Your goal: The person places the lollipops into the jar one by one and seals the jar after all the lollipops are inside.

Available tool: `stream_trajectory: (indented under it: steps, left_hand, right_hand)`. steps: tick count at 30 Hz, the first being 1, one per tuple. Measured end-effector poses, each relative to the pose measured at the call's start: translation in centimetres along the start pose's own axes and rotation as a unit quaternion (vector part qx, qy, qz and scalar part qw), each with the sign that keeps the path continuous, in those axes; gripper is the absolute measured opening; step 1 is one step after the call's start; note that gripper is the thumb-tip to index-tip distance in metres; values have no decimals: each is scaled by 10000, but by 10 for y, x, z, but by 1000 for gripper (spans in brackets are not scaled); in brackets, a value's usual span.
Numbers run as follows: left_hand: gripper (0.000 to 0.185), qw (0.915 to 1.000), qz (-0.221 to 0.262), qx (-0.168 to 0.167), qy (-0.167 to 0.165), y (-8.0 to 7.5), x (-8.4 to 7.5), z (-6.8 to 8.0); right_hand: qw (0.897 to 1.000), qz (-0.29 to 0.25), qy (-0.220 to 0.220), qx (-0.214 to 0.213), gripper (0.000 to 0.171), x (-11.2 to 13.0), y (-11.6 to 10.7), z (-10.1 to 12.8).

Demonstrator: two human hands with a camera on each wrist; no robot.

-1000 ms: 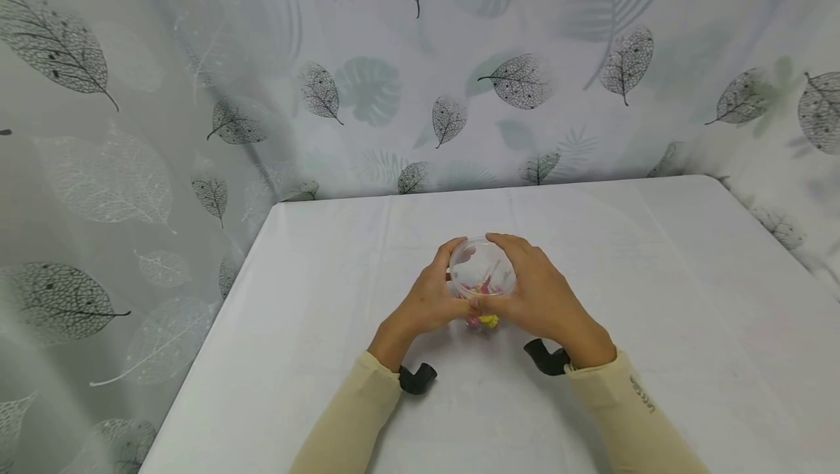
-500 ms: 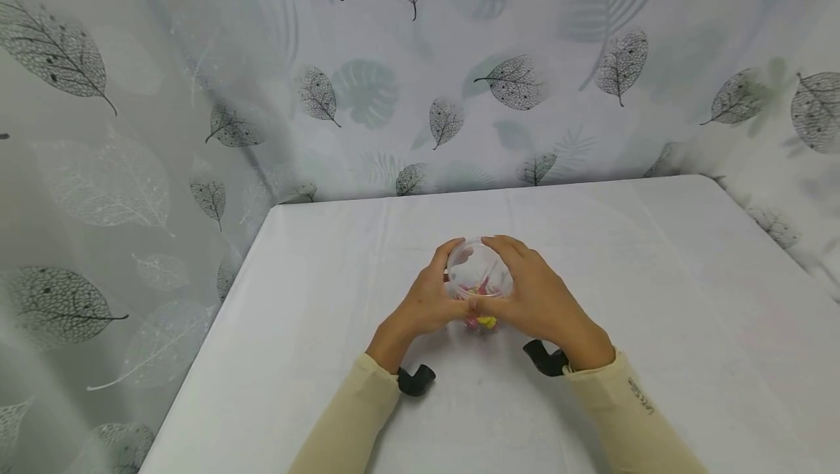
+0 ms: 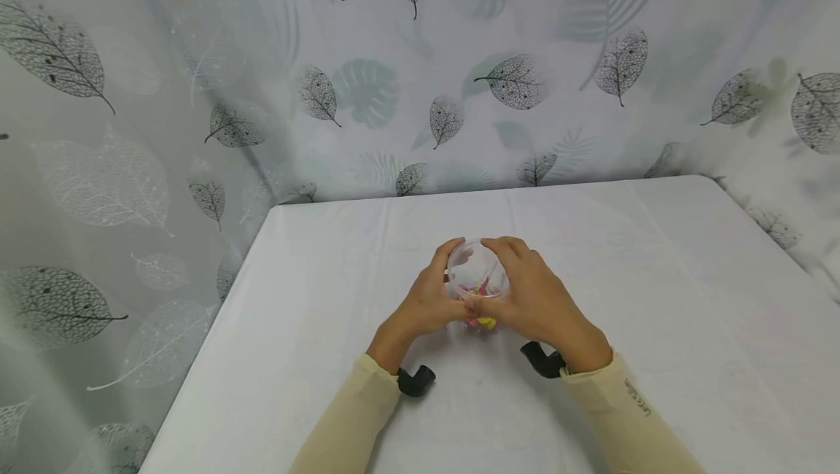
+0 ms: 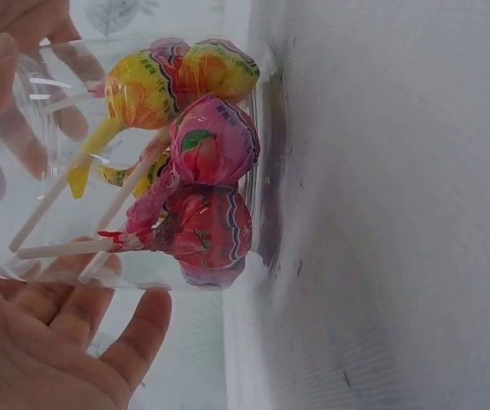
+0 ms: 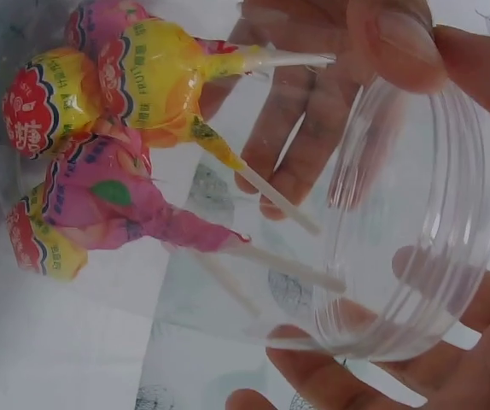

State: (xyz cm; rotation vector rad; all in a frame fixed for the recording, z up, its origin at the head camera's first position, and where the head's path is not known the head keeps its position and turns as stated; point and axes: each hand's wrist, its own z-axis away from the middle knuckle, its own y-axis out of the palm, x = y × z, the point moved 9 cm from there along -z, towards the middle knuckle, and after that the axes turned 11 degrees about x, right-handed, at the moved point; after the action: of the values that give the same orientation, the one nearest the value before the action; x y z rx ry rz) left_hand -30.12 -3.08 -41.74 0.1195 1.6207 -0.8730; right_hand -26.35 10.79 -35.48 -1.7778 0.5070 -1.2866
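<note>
Fingers first: our left hand (image 3: pixel 429 302) and right hand (image 3: pixel 534 299) are both curled round a clear plastic jar (image 3: pixel 478 278), one from each side, with fingertips meeting over the far rim and thumbs close together at the near side. So both hands are gripping it, not just resting there.

The jar sits upright on the surface (image 3: pixel 656 277), roughly in the middle and near our edge. Inside is a small bunch of lollipops (image 4: pixel 198 162), yellow and pink wrappers, heads down at the bottom and white sticks (image 5: pixel 271 198) leaning up toward the open mouth. Whether there's a lid anywhere we honestly can't tell; from the right wrist view the rim (image 5: pixel 416 213) looks bare, but clear plastic is tricky.

If we're steadying or lifting it, we'd say keep the squeeze even from both sides. Thin plastic like this probably flexes, so pinching hard near the rim could make it pop out of the grip. Holding lower on the wall and keeping it level should stop the sticks tipping out.

Around all that there's just the white cloth and the leaf-print curtain (image 3: pixel 367 87) behind.
</note>
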Motion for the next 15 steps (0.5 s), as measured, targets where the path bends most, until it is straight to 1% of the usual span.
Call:
stream_trajectory:
  steps: [3,5,11,15]
  left_hand:
    - [109,10000,-7,33,22,0,0,0]
    - [109,10000,-32,30,58,0,0,-1]
    - [111,10000,-71,-32,48,1,1,-1]
    - [110,9998,-141,-68,110,0,-1,0]
  right_hand:
    - [9997,-149,39,163,92,-1,1,0]
    - [9998,-149,63,141,92,-2,0,0]
    - [9998,88,55,-156,93,-1,-1,2]
    - [9992,238,61,-321,91,1,-2,3]
